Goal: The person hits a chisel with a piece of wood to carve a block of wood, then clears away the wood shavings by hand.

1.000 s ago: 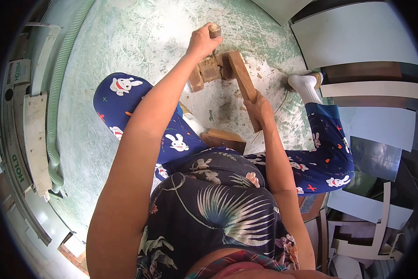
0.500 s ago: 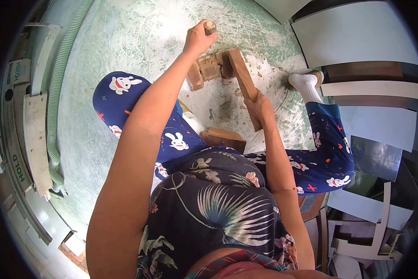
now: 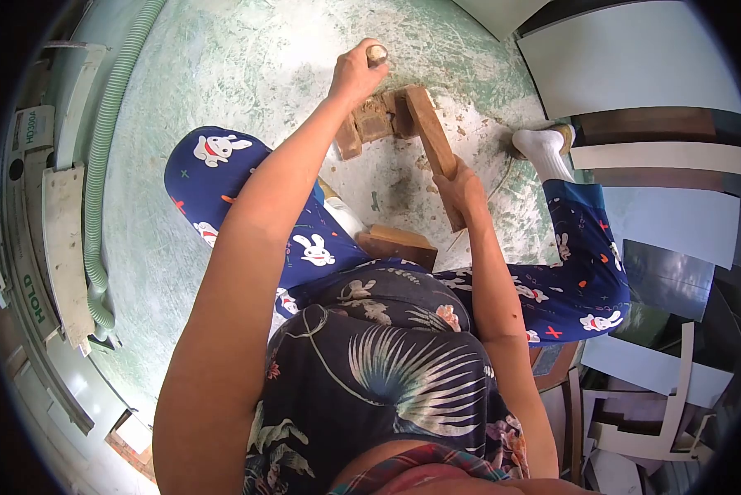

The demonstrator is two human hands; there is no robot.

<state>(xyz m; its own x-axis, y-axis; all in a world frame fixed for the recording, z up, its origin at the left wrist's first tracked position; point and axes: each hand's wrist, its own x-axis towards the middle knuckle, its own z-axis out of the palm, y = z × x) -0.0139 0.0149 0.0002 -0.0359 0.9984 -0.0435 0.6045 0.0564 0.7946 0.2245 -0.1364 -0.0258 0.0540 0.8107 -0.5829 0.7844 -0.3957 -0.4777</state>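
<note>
Worn green floor [image 3: 247, 74] fills our head view, littered with wood chips. Our left hand [image 3: 356, 73] is wrapped around a short wooden handle [image 3: 377, 54] just above the small wood blocks [image 3: 375, 122]; our right hand [image 3: 461, 188] grips the long wooden bar [image 3: 433, 147] leaning on them. We judge a missed strike could knock the blocks loose or catch our right fingers.
</note>
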